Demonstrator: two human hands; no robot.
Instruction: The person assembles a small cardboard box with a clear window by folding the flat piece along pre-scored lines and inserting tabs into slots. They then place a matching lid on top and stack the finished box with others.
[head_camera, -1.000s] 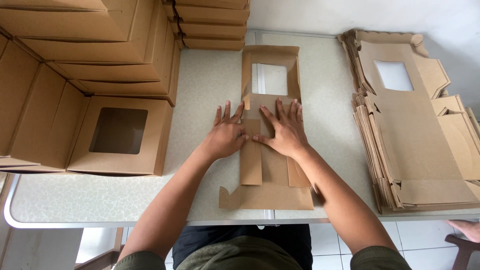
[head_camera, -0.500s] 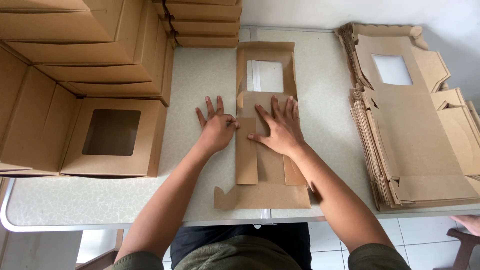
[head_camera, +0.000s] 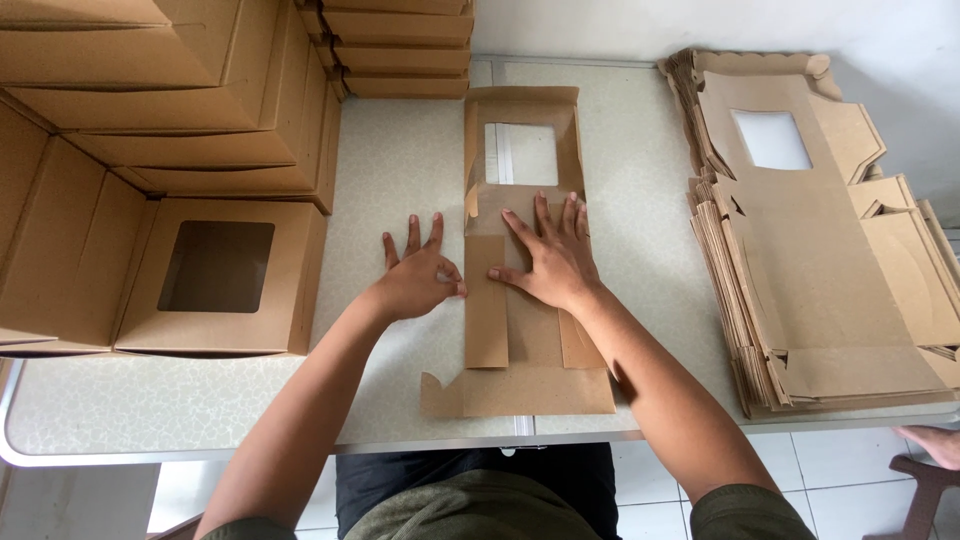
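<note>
A flat brown cardboard box blank (head_camera: 520, 330) with a clear window lies lengthwise in the middle of the pale table (head_camera: 400, 170). Its side flaps are folded inward. My right hand (head_camera: 550, 260) lies flat on the blank's middle, fingers spread, just below the window. My left hand (head_camera: 415, 275) rests on the table at the blank's left edge, thumb touching the folded left flap. Neither hand grips anything.
Assembled brown window boxes (head_camera: 215, 275) are stacked high along the left and back. A thick pile of flat box blanks (head_camera: 820, 260) lies on the right. The table's front edge is near my body. Another person's foot (head_camera: 935, 445) shows at the bottom right.
My left hand has slid off the blank leftwards onto the table. The right hand stays pressed on the blank, which now lies a little flatter.
</note>
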